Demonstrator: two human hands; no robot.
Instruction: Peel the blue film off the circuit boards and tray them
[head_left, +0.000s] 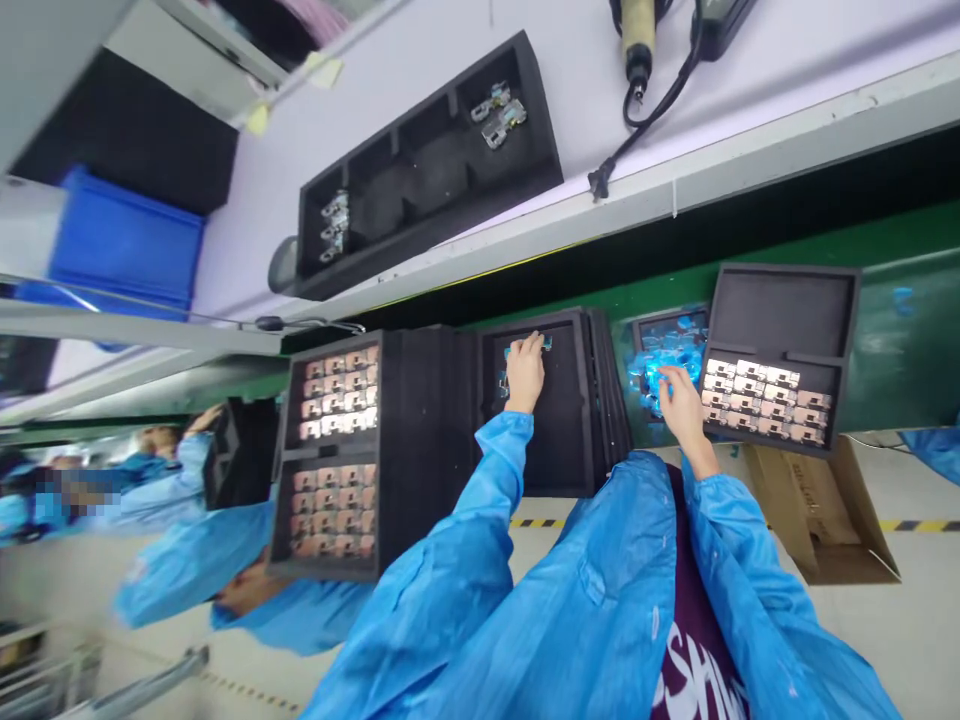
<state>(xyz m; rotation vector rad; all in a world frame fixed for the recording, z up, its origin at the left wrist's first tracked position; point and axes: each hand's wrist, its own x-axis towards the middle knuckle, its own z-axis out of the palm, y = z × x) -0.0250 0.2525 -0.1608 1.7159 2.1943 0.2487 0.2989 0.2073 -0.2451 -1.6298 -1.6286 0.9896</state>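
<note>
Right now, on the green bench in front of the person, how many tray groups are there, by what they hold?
Trays with rows of metal parts: 2
Small tray of blue-filmed parts, by the right hand: 1
Stack of foam trays, counted as one, under the left hand: 1
Total: 4

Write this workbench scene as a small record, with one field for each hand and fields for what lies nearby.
left hand: on small blue-filmed parts in a black foam tray
right hand: on a heap of blue-filmed parts
beside right hand: foam tray of metal parts
nearby person: co-worker's blue sleeve
</note>
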